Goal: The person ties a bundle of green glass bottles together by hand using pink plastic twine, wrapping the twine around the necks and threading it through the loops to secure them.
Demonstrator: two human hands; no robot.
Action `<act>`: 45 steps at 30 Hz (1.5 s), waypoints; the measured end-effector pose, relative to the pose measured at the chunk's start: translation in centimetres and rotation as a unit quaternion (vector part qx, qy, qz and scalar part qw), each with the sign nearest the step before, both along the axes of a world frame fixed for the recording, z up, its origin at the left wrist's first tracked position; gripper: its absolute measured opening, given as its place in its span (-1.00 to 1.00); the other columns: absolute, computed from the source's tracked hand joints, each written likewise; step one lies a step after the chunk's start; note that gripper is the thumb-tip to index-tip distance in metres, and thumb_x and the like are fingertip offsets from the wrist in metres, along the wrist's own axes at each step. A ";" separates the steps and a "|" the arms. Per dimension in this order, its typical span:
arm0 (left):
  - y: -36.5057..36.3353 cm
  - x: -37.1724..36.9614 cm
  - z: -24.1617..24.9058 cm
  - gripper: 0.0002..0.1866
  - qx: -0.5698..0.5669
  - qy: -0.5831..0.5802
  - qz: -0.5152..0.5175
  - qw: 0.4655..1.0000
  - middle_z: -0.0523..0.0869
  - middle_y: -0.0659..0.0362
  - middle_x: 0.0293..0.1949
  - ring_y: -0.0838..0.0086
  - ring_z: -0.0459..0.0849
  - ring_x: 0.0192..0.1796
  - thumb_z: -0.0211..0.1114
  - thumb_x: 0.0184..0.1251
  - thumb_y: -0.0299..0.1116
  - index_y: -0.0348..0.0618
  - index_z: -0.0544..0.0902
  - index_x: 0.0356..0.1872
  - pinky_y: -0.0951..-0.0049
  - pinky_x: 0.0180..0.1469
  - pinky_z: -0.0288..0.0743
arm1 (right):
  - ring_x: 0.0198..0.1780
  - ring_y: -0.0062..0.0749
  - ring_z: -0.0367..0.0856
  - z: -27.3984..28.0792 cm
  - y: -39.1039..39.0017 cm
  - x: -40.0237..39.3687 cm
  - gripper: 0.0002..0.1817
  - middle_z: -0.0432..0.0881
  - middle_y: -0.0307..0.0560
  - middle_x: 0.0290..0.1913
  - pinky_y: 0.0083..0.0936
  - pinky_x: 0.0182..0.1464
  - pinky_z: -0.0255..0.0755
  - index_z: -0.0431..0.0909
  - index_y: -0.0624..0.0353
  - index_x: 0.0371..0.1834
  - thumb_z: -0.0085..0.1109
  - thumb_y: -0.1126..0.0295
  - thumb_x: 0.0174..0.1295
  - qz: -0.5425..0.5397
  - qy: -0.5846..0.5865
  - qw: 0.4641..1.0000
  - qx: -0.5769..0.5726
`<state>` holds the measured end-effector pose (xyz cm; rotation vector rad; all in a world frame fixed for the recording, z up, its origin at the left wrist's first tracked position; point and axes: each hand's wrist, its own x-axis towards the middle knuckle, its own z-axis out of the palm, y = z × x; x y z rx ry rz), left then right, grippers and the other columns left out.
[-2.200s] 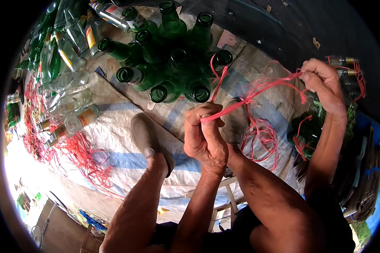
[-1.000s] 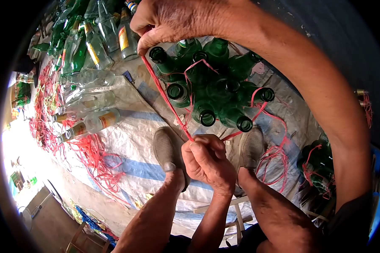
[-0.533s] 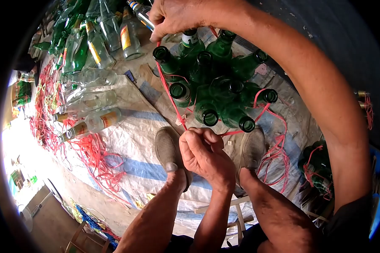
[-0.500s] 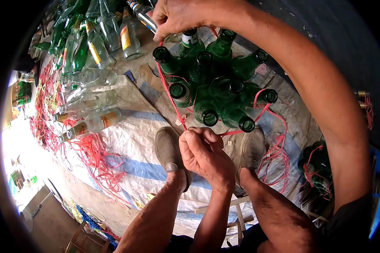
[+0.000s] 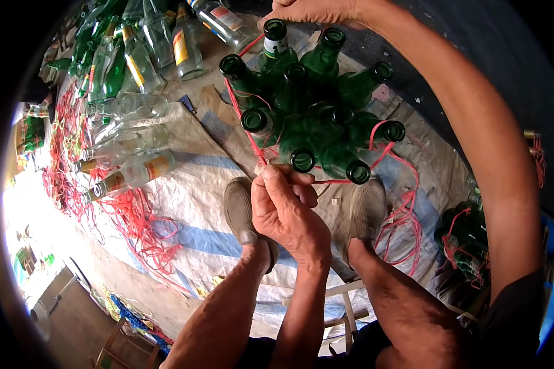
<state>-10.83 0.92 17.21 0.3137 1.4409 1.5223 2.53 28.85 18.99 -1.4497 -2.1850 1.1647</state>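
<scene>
Several green glass bottles (image 5: 295,92) stand upright in a tight cluster in front of me, necks up. A red plastic string (image 5: 237,111) runs along the cluster's left side and across its near side. My left hand (image 5: 292,212) is closed at the near edge, pinching the string between thumb and fingers. At the far side my right hand (image 5: 320,11) reaches round the bottles with fingers closed on the string; the top of the frame cuts part of it off. A looser string loop (image 5: 406,203) trails down on the right.
Clear glass bottles (image 5: 148,167) lie on the sheet (image 5: 197,240) at the left, with more bottles piled behind. A tangle of red string (image 5: 138,230) lies nearby. My shoes (image 5: 366,212) flank the near side. Tied green bottles (image 5: 465,240) are at the right.
My right hand has moved right and away along the far side of the bottles, with the string now passing behind the far necks. My left hand has shifted slightly up and left.
</scene>
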 end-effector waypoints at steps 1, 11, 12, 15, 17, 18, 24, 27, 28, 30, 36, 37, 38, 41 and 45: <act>0.1 0.0 0.0 -0.67 -0.001 0.031 -0.010 0.999 0.70 0.17 -0.48 0.72 0.39 -0.59 0.09 0.78 -0.22 -0.23 0.58 -0.22 0.67 -0.54 0.24 | -0.48 -0.61 0.37 -0.1 -0.1 0.4 -0.58 0.51 -0.34 -0.58 -0.41 -0.45 0.26 0.72 0.20 -0.51 0.52 0.06 0.25 0.000 0.012 1.000 0.006; 0.9 -1.6 -0.6 -0.69 -0.007 0.205 -0.097 0.974 0.73 0.20 -0.45 0.69 0.60 -0.49 0.18 0.74 -0.25 -0.27 0.64 -0.23 0.68 -0.45 0.46 | -0.34 -0.65 0.50 -1.6 -2.3 3.0 -0.64 0.67 -0.31 -0.44 -0.49 -0.33 0.37 0.79 0.26 -0.30 0.40 0.12 0.43 -0.023 0.103 0.994 -0.005; 0.8 -1.7 -0.7 -0.69 0.004 0.195 -0.103 0.975 0.72 0.21 -0.46 0.68 0.62 -0.48 0.19 0.73 -0.25 -0.27 0.64 -0.21 0.67 -0.43 0.49 | -0.35 -0.65 0.49 -2.2 -2.3 3.3 -0.64 0.65 -0.33 -0.45 -0.49 -0.33 0.37 0.78 0.25 -0.30 0.39 0.13 0.44 -0.025 0.140 0.990 -0.025; 0.9 -1.4 -1.0 -0.64 -0.002 0.199 -0.083 0.976 0.74 0.21 -0.46 0.67 0.61 -0.48 0.22 0.71 -0.15 -0.23 0.70 -0.26 0.65 -0.40 0.45 | -0.39 -0.66 0.45 -3.1 -2.7 4.5 -0.65 0.57 -0.38 -0.50 -0.49 -0.36 0.34 0.75 0.23 -0.32 0.38 0.13 0.46 -0.029 0.177 0.983 -0.050; 1.0 -1.5 -1.0 -0.65 0.000 0.195 -0.083 0.977 0.74 0.22 -0.46 0.66 0.62 -0.47 0.23 0.70 -0.16 -0.24 0.71 -0.25 0.66 -0.42 0.44 | -0.41 -0.67 0.41 -3.2 -3.1 5.1 -0.64 0.52 -0.43 -0.52 -0.50 -0.39 0.32 0.73 0.22 -0.35 0.37 0.13 0.46 -0.044 0.171 0.983 -0.054; 1.0 -1.5 -1.0 -0.65 -0.001 0.194 -0.082 0.978 0.74 0.22 -0.46 0.66 0.62 -0.47 0.24 0.70 -0.17 -0.24 0.71 -0.25 0.66 -0.42 0.44 | -0.43 -0.69 0.39 -3.3 -3.5 5.4 -0.63 0.49 -0.46 -0.52 -0.50 -0.40 0.30 0.72 0.21 -0.36 0.37 0.13 0.47 -0.060 0.163 0.983 -0.057; 0.9 -1.3 -1.1 -0.66 -0.017 0.194 -0.076 0.978 0.74 0.23 -0.45 0.67 0.62 -0.46 0.29 0.66 -0.14 -0.22 0.71 -0.24 0.67 -0.40 0.46 | -0.28 -0.87 0.40 -7.1 -5.8 9.0 -0.72 0.58 -0.54 -0.33 -0.65 -0.23 0.34 0.76 0.21 -0.09 0.23 0.21 0.59 -0.091 0.192 0.977 -0.016; 0.7 -0.8 -1.0 -0.68 -0.014 0.196 -0.064 0.978 0.75 0.22 -0.43 0.67 0.63 -0.44 0.29 0.66 -0.15 -0.23 0.71 -0.21 0.67 -0.40 0.46 | -0.23 -0.88 0.44 -7.9 -6.9 9.0 -0.70 0.60 -0.53 -0.31 -0.67 -0.18 0.38 0.77 0.20 -0.09 0.23 0.18 0.58 -0.089 0.208 0.973 0.047; 0.7 -0.4 -0.7 -0.71 -0.014 0.198 -0.054 0.979 0.70 0.23 -0.46 0.68 0.57 -0.48 0.26 0.67 -0.18 -0.20 0.65 -0.20 0.66 -0.42 0.43 | -0.16 -0.85 0.50 -7.4 -7.5 10.0 -0.69 0.66 -0.49 -0.26 -0.68 -0.10 0.45 0.78 0.20 -0.10 0.25 0.16 0.57 -0.082 0.181 0.980 0.012; -0.3 -0.1 -1.3 -0.72 0.014 0.175 -0.040 0.984 0.65 0.24 -0.49 0.68 0.51 -0.52 0.24 0.68 -0.20 -0.19 0.59 -0.22 0.66 -0.44 0.41 | -0.20 -0.84 0.49 -7.5 -8.5 9.5 -0.69 0.63 -0.48 -0.31 -0.67 -0.15 0.43 0.77 0.21 -0.12 0.26 0.15 0.56 -0.096 0.209 0.971 0.068; -5.6 4.2 -1.8 -0.81 0.059 0.216 -0.149 0.963 0.79 0.07 -0.33 0.60 0.62 -0.51 0.16 0.63 -0.48 -0.36 0.71 -0.09 0.57 -0.45 0.48 | -0.33 -0.78 0.41 -5.2 -11.0 9.2 -0.60 0.50 -0.46 -0.44 -0.59 -0.29 0.32 0.73 0.24 -0.23 0.26 0.08 0.55 -0.153 0.152 0.975 0.045; -5.8 6.0 -1.5 -0.79 0.047 0.239 -0.144 0.959 0.82 0.06 -0.27 0.60 0.66 -0.48 0.17 0.60 -0.52 -0.39 0.76 -0.03 0.56 -0.42 0.50 | -0.33 -0.78 0.43 -5.4 -11.1 9.5 -0.60 0.51 -0.45 -0.44 -0.59 -0.29 0.33 0.73 0.24 -0.24 0.27 0.08 0.54 -0.145 0.168 0.974 0.053; -6.3 6.7 -2.1 -0.72 0.055 0.263 -0.178 0.947 0.84 0.06 -0.15 0.59 0.70 -0.44 0.19 0.58 -0.54 -0.38 0.73 0.18 0.56 -0.35 0.56 | -0.33 -0.77 0.44 -5.6 -11.3 9.7 -0.60 0.52 -0.45 -0.44 -0.59 -0.28 0.35 0.73 0.24 -0.25 0.27 0.09 0.54 -0.138 0.183 0.972 0.060; -6.5 8.8 -2.6 -0.55 0.105 0.244 -0.220 0.939 0.62 -0.10 0.32 0.40 0.75 -0.12 0.15 0.67 -0.47 -0.34 0.44 0.48 0.43 -0.07 0.66 | -0.35 -0.79 0.44 -5.9 -11.8 9.7 -0.65 0.53 -0.45 -0.45 -0.61 -0.30 0.34 0.75 0.24 -0.25 0.29 0.14 0.51 -0.154 0.181 0.968 0.079; -5.3 10.3 -2.1 -0.35 0.117 0.308 -0.267 0.906 0.38 -0.16 0.54 0.24 0.73 0.09 0.11 0.72 -0.39 -0.28 0.10 0.68 0.32 0.04 0.66 | -0.35 -0.80 0.48 -7.0 -12.2 10.0 -0.70 0.59 -0.44 -0.43 -0.63 -0.31 0.36 0.77 0.24 -0.22 0.30 0.19 0.49 -0.166 0.210 0.958 0.098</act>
